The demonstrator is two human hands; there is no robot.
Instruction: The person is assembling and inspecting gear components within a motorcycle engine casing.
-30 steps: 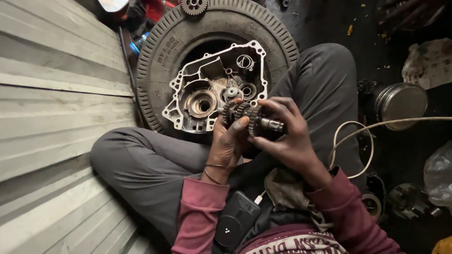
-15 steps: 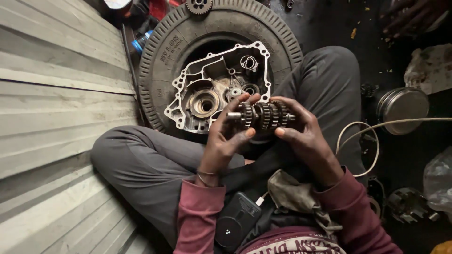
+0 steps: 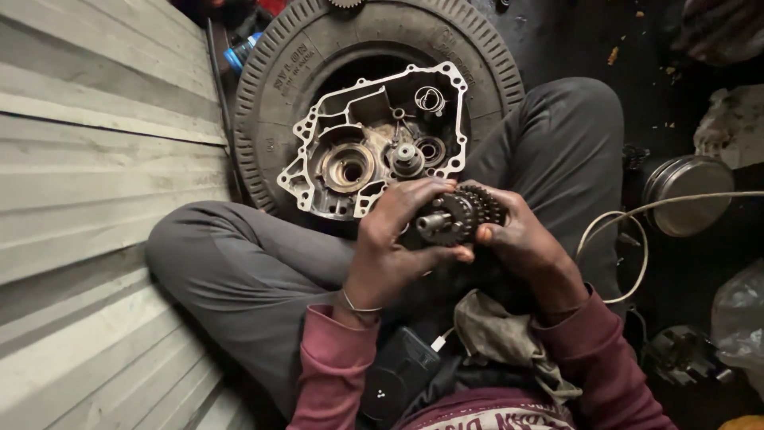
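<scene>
- Greasy steel gear cluster on a shaft (image 3: 460, 216), shaft end facing the camera, sits between both hands above the lap.
- Left hand (image 3: 398, 239) wraps it, fingers curled over the top, thumb beneath.
- Right hand (image 3: 517, 239) clasps its far side.
- Just beyond the grip: an open silver aluminium engine casing (image 3: 362, 147) lying in a black rubber tyre (image 3: 274, 80).
- Below it: a grey rag (image 3: 501, 334).

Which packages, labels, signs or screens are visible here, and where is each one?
Raised lettering moulded on the black tyre, upper left sidewall.
Clear plastic bag, right edge, crumpled.
Blue bottle with a label, top left beside the tyre.
Printed lettering on the maroon shirt, bottom centre.
No screens or signs.
</scene>
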